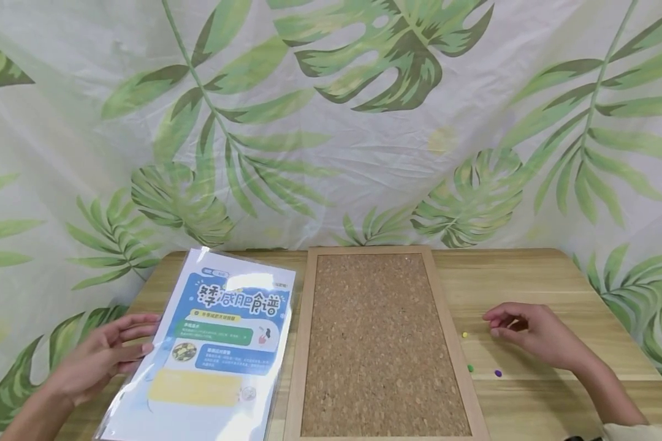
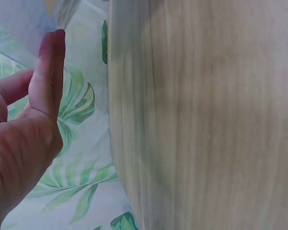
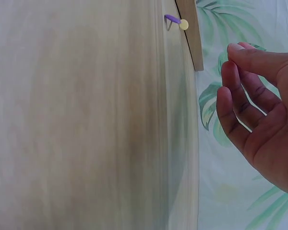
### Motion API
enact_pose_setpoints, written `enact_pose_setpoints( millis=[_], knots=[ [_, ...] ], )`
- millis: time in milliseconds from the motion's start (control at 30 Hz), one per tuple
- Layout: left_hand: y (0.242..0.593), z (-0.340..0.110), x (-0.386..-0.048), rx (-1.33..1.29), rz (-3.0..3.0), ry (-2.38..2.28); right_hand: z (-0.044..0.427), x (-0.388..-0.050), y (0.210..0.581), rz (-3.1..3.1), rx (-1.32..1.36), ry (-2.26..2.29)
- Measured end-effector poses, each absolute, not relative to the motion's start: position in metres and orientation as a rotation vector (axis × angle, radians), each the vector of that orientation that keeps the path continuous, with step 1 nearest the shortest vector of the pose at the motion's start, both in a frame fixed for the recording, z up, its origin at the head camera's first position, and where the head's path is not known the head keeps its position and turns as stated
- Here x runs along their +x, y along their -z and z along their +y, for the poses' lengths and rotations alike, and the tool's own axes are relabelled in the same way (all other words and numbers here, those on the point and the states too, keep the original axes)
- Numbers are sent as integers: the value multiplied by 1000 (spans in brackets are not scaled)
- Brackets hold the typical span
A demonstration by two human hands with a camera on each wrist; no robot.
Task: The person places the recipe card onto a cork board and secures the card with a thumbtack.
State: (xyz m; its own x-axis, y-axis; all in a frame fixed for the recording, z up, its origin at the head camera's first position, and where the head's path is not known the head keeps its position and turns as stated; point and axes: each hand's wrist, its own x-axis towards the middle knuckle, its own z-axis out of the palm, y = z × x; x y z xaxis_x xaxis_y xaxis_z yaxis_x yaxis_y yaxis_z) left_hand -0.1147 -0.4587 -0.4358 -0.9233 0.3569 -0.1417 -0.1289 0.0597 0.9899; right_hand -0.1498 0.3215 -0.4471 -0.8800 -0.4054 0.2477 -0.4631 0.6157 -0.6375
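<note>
My left hand pinches the left edge of a printed sheet in a clear plastic sleeve, blue and white with a large Chinese heading. In the left wrist view, the fingers are straight beside the sleeve, which stands off the wooden table. At the right, my right hand is raised above the table with thumb and index fingertips together. They pinch a small reddish pushpin, mostly hidden. Near that hand lie a yellow pushpin, a green pushpin and a purple pushpin.
A cork board in a pale wooden frame lies in the middle of the table, its left side close to the sheet. A leaf-patterned cloth hangs behind the table and down both sides.
</note>
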Motion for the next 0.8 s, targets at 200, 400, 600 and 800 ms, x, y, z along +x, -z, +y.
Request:
enact_pose_setpoints(
  millis=[200,400,600,800],
  knots=[
    [433,-458,-112,235,1992,-2020,315,-149,446,-2764,726,-1144],
    [428,-440,-114,196,1946,-2129,307,-150,442,-2743,762,-1177],
    [426,-408,-120,119,1959,-2154,299,-152,440,-2762,780,-1199],
    [424,-375,-130,3,1917,-2177,291,-156,435,-2768,785,-1220]
  ],
)
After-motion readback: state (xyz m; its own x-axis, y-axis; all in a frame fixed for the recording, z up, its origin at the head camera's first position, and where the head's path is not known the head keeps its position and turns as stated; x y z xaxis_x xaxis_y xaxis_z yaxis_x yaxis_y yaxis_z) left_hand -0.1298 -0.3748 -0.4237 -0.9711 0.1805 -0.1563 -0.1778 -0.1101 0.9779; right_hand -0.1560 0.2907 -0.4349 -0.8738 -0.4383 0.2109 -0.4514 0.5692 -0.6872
